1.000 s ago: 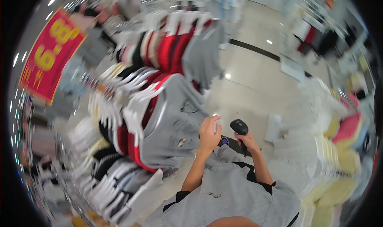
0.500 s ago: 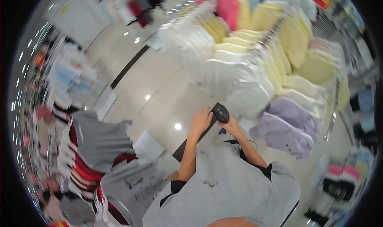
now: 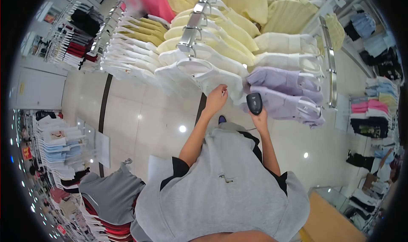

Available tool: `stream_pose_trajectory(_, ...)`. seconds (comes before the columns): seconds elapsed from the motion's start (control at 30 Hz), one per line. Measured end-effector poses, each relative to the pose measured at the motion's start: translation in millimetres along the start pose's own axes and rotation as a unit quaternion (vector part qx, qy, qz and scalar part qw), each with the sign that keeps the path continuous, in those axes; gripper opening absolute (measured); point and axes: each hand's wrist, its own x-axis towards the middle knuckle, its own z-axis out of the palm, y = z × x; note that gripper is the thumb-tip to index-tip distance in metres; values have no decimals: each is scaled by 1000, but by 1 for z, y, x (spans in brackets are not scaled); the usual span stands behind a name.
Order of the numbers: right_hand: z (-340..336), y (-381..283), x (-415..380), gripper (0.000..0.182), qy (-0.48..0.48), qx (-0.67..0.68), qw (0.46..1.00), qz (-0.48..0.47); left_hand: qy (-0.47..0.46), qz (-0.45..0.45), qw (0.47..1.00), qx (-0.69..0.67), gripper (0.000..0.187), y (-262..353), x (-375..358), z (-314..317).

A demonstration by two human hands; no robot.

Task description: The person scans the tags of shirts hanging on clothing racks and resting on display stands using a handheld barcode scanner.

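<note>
A pale, glossy tiled floor (image 3: pixel 157 106) is stretching beneath the displays. Over it, a shiny silver metal rail (image 3: pixel 195 25) is carrying pale yellow fabric garments (image 3: pixel 238 40) and, at its near end, a white fabric garment (image 3: pixel 221 78) on a hanger. The person is wearing a light grey fabric top with black trim (image 3: pixel 225 199). Beside the white garment, lilac fabric garments (image 3: pixel 274 101) are hanging. The left hand (image 3: pixel 217 99) is curling its fingers just by the white garment's lower front; whether its grip is holding anything, I cannot tell. The right hand (image 3: pixel 260 118) is clamping its grip around a black rounded handheld scanner (image 3: pixel 254 103), which is overlapping the lilac garments in this view.
</note>
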Motion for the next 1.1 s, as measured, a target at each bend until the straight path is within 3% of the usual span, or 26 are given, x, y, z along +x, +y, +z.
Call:
stream_pose_trajectory(0.17, 6, 30, -37, 27, 26, -29, 996, 77, -146, -109, 978, 102, 37, -50, 3, 15)
stream_pose_trajectory(0.23, 13, 25, -48, 27, 3, -65, 984, 168, -178, -153, 964, 122, 46, -87, -4, 28)
stream_pose_trajectory(0.3, 23, 32, -56, 29, 20, -85, 985, 147, 40, -181, 983, 10, 72, -165, -6, 56)
stream_pose_trajectory(0.33, 26, 27, -59, 32, -6, -113, 985, 129, 81, -208, 967, -125, 98, -209, -1, 63)
stream_pose_trajectory(0.37, 31, 25, -59, 34, -29, -140, 984, 109, 74, -209, 967, -122, 98, -212, 3, 54)
stream_pose_trajectory(0.43, 42, 23, -64, 34, -23, -138, 984, 112, 161, -207, 963, 66, 100, -215, 4, 41)
stream_pose_trajectory(0.47, 47, 21, -67, 35, -20, -138, 984, 108, 90, -210, 972, 46, 87, -216, 10, 31)
stream_pose_trajectory(0.5, 52, 20, -70, 35, -15, -140, 984, 113, 82, -209, 973, 45, 87, -229, 20, 28)
stream_pose_trajectory(0.57, 64, 20, -80, 33, 7, -145, 982, 123, -149, -171, 971, -73, 65, -245, 36, 23)
stream_pose_trajectory(0.6, 69, 22, -86, 33, 10, -147, 980, 130, -157, -172, 970, -73, 65, -245, 37, 29)
stream_pose_trajectory(0.67, 78, 25, -96, 34, 3, -142, 973, 180, -47, -96, 989, -106, 38, -234, 38, 50)
stream_pose_trajectory(0.7, 81, 24, -98, 34, 7, -144, 972, 184, -54, -95, 988, -108, 38, -222, 41, 52)
stream_pose_trajectory(0.77, 85, 16, -109, 34, 31, -113, 970, 212, -53, -233, 961, -142, 30, -185, 40, 50)
stream_pose_trajectory(0.8, 87, 16, -115, 34, 31, -115, 968, 219, -59, -236, 959, -143, 30, -168, 36, 47)
stream_pose_trajectory(0.87, 91, 24, -114, 31, 115, -30, 973, 199, -147, -266, 822, -481, 23, -131, 31, 34)
stream_pose_trajectory(0.97, 90, 65, -109, 33, 104, 72, 952, 279, -215, -219, 842, -443, 18, -72, 3, 0)
stream_pose_trajectory(1.0, 84, 73, -102, 35, 36, 129, 936, 325, -212, -214, 845, -442, 18, -56, -5, -16)
stream_pose_trajectory(1.03, 85, 79, -96, 35, 35, 131, 937, 321, -252, -190, 850, -423, 18, -41, -16, -33)
stream_pose_trajectory(1.1, 89, 99, -85, 33, 58, 267, 901, 338, -290, -163, 853, -402, 18, -21, -30, -57)
